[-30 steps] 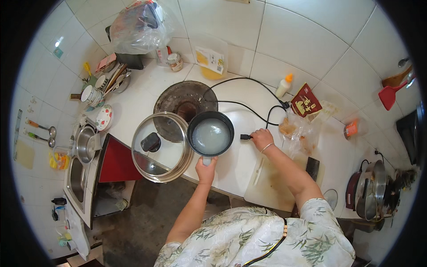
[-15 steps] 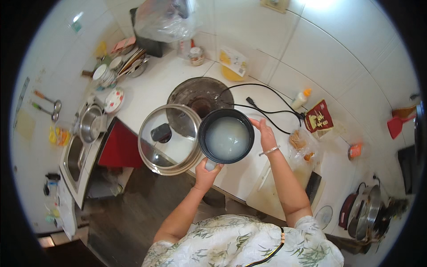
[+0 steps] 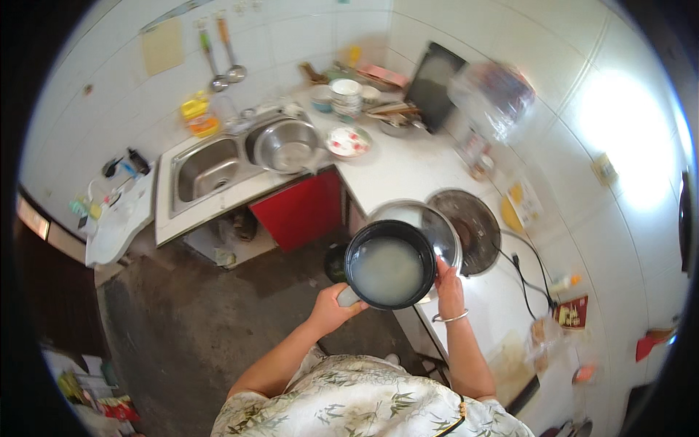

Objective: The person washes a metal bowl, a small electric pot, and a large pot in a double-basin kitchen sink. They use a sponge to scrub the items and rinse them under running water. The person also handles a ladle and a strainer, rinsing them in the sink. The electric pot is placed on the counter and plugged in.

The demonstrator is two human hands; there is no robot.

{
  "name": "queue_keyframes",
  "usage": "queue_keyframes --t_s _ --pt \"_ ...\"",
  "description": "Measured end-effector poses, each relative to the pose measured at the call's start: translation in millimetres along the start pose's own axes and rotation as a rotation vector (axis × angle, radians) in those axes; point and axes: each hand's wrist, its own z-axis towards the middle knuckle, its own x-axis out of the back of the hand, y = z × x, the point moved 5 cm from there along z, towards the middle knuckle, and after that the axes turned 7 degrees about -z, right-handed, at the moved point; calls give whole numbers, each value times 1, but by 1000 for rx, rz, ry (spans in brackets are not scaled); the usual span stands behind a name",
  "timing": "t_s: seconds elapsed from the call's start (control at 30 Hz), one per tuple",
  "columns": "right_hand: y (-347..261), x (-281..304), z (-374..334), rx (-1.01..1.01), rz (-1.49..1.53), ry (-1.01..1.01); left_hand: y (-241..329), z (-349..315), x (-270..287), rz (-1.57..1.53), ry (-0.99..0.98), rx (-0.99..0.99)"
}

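Handle point(image 3: 348, 296) at eight o'clock fills left grip point(image 3: 329, 313); right grip point(image 3: 450, 293) rests uncurled against pot point(image 3: 384, 229) at three. Hold liquid point(image 3: 388, 271) level.

The saucepan point(image 3: 389, 305), with liquid point(image 3: 387, 268) in it, is between my left hand point(image 3: 335, 309) and my right hand point(image 3: 449, 289). Behind it, to the right, is the glass lid point(image 3: 429, 216), just left of the round stove opening point(image 3: 470, 218) in the worktop point(image 3: 408, 171). Farther left, a basin point(image 3: 282, 148) sits at the sink's point(image 3: 210, 173) right-hand end; a plate point(image 3: 348, 142) lies right of that, with stacked bowls point(image 3: 346, 98) behind.
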Motion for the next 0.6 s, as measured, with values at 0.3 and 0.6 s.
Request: queue_keyframes --t_s 0.3,0.6 --pt "-22 -296 95 -54 214 -432 -8 -17 255 25 385 22" --pt "-26 -522 209 -189 410 -766 -64 20 437 -101 723 77"
